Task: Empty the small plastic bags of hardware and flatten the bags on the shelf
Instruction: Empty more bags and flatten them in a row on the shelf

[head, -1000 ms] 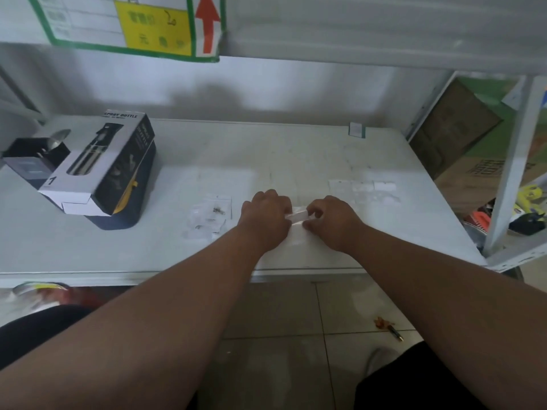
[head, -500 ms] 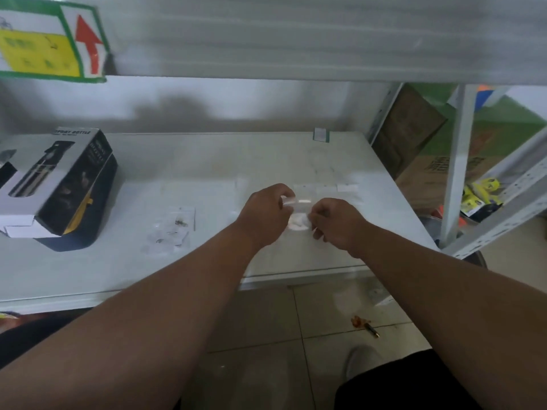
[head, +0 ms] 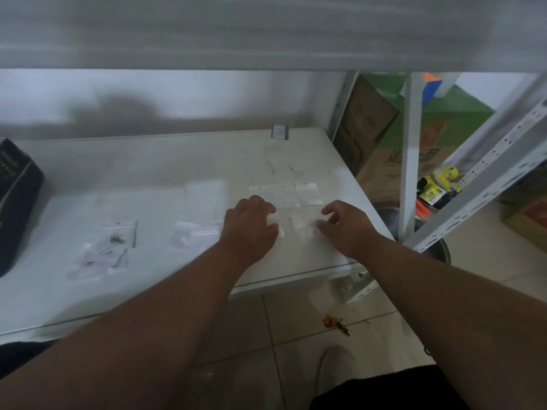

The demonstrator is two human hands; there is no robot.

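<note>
Clear plastic bag [head: 299, 224] — matt shelf [head: 165, 173]

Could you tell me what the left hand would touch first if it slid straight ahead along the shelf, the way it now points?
Probably the flattened empty bags lying just beyond the left hand. Its fingers already reach their near edge, though blur makes the exact gap unclear.
</note>
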